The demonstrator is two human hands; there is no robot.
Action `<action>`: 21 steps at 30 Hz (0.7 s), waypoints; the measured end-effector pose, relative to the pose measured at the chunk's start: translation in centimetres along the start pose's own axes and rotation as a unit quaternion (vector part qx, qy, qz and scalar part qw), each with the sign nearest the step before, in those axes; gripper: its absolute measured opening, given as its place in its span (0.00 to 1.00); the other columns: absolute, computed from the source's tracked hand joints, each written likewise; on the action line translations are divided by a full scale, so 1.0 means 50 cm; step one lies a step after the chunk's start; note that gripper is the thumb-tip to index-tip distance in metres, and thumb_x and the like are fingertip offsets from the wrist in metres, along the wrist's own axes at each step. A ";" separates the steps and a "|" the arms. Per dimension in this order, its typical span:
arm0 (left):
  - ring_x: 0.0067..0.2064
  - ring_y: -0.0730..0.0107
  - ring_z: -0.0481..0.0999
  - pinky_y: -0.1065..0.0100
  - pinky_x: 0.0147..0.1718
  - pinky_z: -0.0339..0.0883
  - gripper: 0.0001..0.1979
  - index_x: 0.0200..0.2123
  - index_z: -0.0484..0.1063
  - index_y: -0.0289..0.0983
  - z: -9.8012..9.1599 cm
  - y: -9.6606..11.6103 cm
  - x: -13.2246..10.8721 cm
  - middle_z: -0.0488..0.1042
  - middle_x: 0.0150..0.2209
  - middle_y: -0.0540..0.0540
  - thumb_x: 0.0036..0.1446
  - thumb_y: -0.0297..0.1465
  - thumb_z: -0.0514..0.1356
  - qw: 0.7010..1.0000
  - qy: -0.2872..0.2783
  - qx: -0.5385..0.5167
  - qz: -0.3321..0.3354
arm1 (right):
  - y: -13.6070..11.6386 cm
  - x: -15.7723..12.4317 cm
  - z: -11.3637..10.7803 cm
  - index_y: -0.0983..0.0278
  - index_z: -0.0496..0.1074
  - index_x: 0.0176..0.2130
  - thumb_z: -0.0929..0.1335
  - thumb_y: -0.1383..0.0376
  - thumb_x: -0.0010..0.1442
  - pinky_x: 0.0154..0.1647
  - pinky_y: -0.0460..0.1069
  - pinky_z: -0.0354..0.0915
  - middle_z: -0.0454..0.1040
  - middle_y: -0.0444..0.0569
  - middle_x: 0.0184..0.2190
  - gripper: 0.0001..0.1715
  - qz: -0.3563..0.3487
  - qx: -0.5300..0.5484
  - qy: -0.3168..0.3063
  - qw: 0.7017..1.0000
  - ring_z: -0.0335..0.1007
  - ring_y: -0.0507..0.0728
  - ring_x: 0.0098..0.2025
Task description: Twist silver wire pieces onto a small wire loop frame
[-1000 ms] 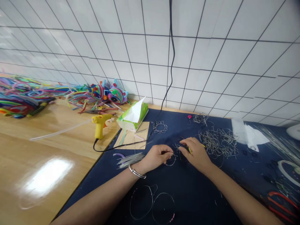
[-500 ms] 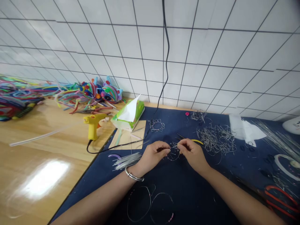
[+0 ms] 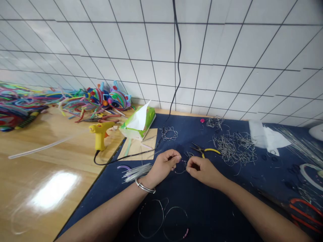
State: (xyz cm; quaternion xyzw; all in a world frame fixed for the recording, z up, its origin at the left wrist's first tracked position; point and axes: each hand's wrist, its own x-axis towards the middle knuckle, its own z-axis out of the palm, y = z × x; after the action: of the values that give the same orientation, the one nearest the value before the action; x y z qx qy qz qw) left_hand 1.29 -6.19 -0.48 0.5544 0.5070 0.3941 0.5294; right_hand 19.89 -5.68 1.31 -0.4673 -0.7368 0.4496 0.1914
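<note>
Between my hands is a small ring of thin beaded wire, partly hidden by my fingers. My left hand, with a silver bangle on the wrist, pinches the ring's left side. At its right side, my right hand has thumb and forefinger pressed together on the wire. Just beyond my right hand lie yellow-handled pliers. A finished-looking flower-shaped wire ring rests farther back. Nearer to me, two large wire loops lie on the dark blue cloth, one with pink beads.
Cut wire lengths lie left of my left hand. A yellow glue gun and a tissue pack stand farther left. Tangled wire is at the right, with red-handled scissors nearer. A black cable hangs down the tiled wall.
My right hand has moved slightly right and toward me, uncovering the pliers. My left hand stays almost in place, and the beaded ring has shifted a little toward it.
</note>
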 end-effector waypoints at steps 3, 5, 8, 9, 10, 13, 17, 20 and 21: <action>0.22 0.79 0.61 0.75 0.23 0.59 0.11 0.31 0.67 0.34 0.003 0.006 -0.002 0.63 0.22 0.52 0.53 0.37 0.54 1.000 -0.024 0.019 -0.001 | 0.000 0.001 -0.004 0.62 0.65 0.31 0.64 0.60 0.52 0.24 0.43 0.57 0.65 0.41 0.22 0.08 -0.010 -0.013 0.043 0.999 0.59 0.48 0.23; 0.23 0.79 0.62 0.75 0.23 0.59 0.11 0.31 0.68 0.34 0.006 0.011 -0.004 0.64 0.24 0.51 0.53 0.37 0.54 0.999 -0.036 0.038 0.010 | 0.000 0.003 -0.004 0.62 0.65 0.33 0.64 0.59 0.52 0.24 0.44 0.57 0.66 0.41 0.23 0.09 -0.029 -0.024 0.058 0.998 0.60 0.48 0.24; 0.24 0.79 0.62 0.75 0.24 0.59 0.11 0.31 0.69 0.34 0.011 0.016 -0.009 0.65 0.25 0.51 0.53 0.36 0.53 0.997 -0.044 0.063 0.027 | 0.002 0.005 0.000 0.62 0.66 0.30 0.61 0.62 0.55 0.25 0.44 0.56 0.65 0.41 0.22 0.08 -0.059 -0.043 0.061 0.995 0.60 0.48 0.24; 0.23 0.79 0.62 0.75 0.24 0.59 0.11 0.31 0.69 0.34 0.012 0.017 -0.010 0.65 0.24 0.51 0.54 0.37 0.53 0.997 -0.039 0.067 0.030 | 0.003 0.006 0.001 0.62 0.67 0.29 0.60 0.62 0.55 0.25 0.43 0.56 0.64 0.41 0.21 0.09 -0.062 -0.045 0.063 0.995 0.60 0.48 0.24; 0.24 0.78 0.62 0.75 0.24 0.58 0.12 0.31 0.69 0.34 0.012 0.017 -0.010 0.65 0.24 0.51 0.54 0.37 0.53 0.997 -0.031 0.070 0.032 | 0.004 0.006 0.002 0.62 0.67 0.28 0.60 0.63 0.56 0.25 0.43 0.55 0.64 0.41 0.21 0.10 -0.059 -0.044 0.065 0.995 0.59 0.48 0.24; 0.24 0.78 0.62 0.75 0.23 0.57 0.12 0.30 0.68 0.35 0.009 0.015 -0.011 0.64 0.24 0.51 0.55 0.38 0.52 0.996 -0.002 0.082 0.035 | 0.007 0.006 0.003 0.63 0.67 0.28 0.60 0.64 0.55 0.25 0.43 0.55 0.63 0.40 0.20 0.10 -0.036 -0.032 0.069 0.996 0.58 0.48 0.23; 0.23 0.78 0.61 0.75 0.23 0.56 0.13 0.29 0.67 0.34 0.003 0.016 -0.009 0.64 0.23 0.52 0.55 0.38 0.51 0.994 0.011 0.101 0.032 | 0.004 0.005 -0.003 0.63 0.67 0.28 0.60 0.64 0.55 0.25 0.43 0.56 0.63 0.40 0.20 0.09 -0.015 -0.003 0.071 0.997 0.58 0.48 0.23; 0.26 0.76 0.63 0.75 0.26 0.58 0.13 0.28 0.68 0.34 0.004 0.021 -0.009 0.65 0.23 0.51 0.55 0.37 0.51 0.991 0.002 0.119 0.052 | -0.002 0.004 -0.007 0.63 0.67 0.31 0.59 0.63 0.57 0.27 0.44 0.58 0.65 0.41 0.22 0.10 -0.027 0.021 0.077 0.996 0.60 0.48 0.25; 0.27 0.76 0.63 0.74 0.27 0.58 0.13 0.28 0.68 0.34 0.004 0.022 -0.010 0.65 0.24 0.51 0.55 0.37 0.51 0.990 0.001 0.125 0.059 | -0.004 0.004 -0.008 0.63 0.67 0.32 0.60 0.62 0.57 0.27 0.44 0.58 0.65 0.41 0.23 0.10 -0.030 0.024 0.074 0.997 0.60 0.48 0.25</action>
State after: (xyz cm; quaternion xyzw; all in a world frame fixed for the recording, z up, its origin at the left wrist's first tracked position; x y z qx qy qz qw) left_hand 1.56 -6.63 0.62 0.6447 0.5191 0.3586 0.4316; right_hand 19.98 -5.34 1.64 -0.4720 -0.7237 0.4251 0.2698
